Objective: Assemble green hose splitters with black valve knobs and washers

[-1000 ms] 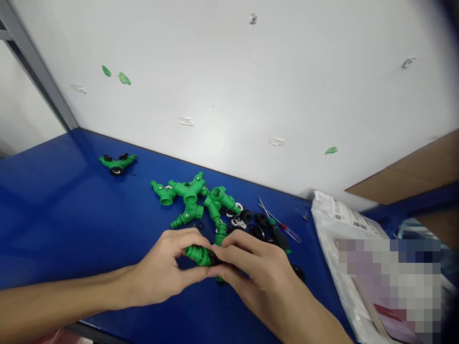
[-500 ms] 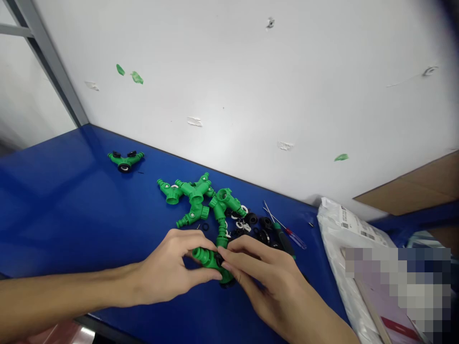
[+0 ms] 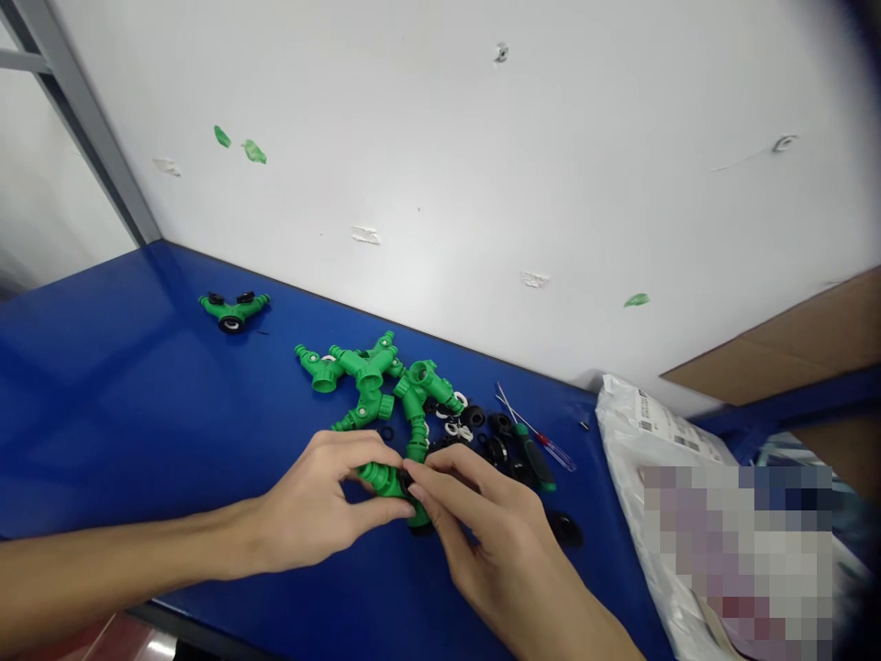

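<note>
My left hand (image 3: 323,509) pinches a green plastic Y-shaped hose fitting (image 3: 384,479) just above the blue table (image 3: 124,413). My right hand (image 3: 482,532) meets it from the right, its thumb and forefinger pressed on a small black part (image 3: 406,481) at the fitting's end. A pile of several more green fittings (image 3: 372,376) lies just behind my hands. Small black and white rings (image 3: 474,422) are scattered to the right of that pile.
One assembled green fitting with black knobs (image 3: 232,310) lies alone at the far left. A green-handled screwdriver (image 3: 533,454) and a red-tipped one (image 3: 551,447) lie right of the rings. A black ring (image 3: 565,528) sits near my right wrist. A white plastic bag (image 3: 661,441) lies at the right. A white wall (image 3: 482,184) backs the table.
My hands have stayed together on the same fitting, and my fingers have shifted slightly on it. The view has swung a little.
</note>
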Motion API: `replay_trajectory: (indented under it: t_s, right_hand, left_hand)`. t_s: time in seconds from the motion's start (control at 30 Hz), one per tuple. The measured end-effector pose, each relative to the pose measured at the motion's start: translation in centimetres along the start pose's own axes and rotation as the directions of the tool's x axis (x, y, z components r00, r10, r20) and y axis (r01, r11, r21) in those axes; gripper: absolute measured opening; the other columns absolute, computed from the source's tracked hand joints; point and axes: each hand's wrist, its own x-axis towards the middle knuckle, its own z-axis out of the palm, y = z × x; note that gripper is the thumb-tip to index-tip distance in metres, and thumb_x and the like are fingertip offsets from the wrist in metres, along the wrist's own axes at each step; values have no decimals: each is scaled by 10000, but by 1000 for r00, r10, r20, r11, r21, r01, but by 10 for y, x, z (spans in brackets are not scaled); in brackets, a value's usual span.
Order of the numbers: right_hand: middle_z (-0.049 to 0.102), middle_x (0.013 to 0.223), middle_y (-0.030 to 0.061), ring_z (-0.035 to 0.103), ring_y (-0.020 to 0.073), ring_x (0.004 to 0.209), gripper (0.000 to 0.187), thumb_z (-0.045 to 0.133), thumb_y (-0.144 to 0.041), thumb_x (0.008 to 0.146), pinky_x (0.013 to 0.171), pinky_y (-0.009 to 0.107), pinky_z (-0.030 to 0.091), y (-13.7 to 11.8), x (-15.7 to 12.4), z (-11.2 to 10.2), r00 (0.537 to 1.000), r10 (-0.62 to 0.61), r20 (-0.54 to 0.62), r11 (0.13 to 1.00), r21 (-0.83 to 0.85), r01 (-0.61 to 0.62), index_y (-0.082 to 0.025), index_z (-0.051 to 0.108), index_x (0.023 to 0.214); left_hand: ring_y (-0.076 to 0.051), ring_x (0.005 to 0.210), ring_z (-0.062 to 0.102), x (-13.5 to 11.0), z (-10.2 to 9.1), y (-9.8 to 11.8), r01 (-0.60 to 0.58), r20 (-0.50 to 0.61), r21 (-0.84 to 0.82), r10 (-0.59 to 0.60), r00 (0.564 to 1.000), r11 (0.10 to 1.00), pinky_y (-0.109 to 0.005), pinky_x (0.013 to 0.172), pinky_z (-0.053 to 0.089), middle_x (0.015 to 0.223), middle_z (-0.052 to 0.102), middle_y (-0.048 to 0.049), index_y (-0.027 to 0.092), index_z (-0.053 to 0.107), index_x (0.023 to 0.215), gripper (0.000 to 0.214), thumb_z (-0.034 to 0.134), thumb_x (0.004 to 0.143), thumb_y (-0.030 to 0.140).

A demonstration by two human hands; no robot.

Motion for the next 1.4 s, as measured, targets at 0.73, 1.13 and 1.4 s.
replay_trajectory:
  t_s: [0.73, 1.13, 1.4]
  right_hand:
    - [577, 779, -25, 597, 103, 516, 545, 813, -495, 737, 545, 279, 529, 38, -28, 23, 846, 484, 223, 298, 867, -399, -202, 578, 1132]
    - [557, 860, 0, 531, 107, 634, 631, 831, -488, 703, 535, 234, 465, 36, -27, 10, 830, 450, 328, 312, 813, -491, -219, 531, 1190]
    - [586, 852, 11, 489, 109, 617, 87, 594, -257, 937, 551, 241, 438, 60, -30, -38, 939, 344, -8, 932, 127, -340, -214, 647, 991]
  left_hand:
    - [-124, 812, 608, 7, -3, -2, 336, 302, -500, -203, 931, 798, -245, 650, 576, 1076, 592, -21, 261, 518, 1165, 393, 726, 842, 179]
    - [-120, 597, 644, 2, 1, -2, 435, 228, -404, -372, 900, 805, -288, 639, 558, 901, 654, -13, 195, 624, 1037, 298, 737, 825, 371]
    - [-117, 621, 607, 8, -4, -2, 398, 112, -574, -412, 904, 716, -310, 571, 593, 930, 582, 24, 309, 544, 1157, 284, 642, 906, 400]
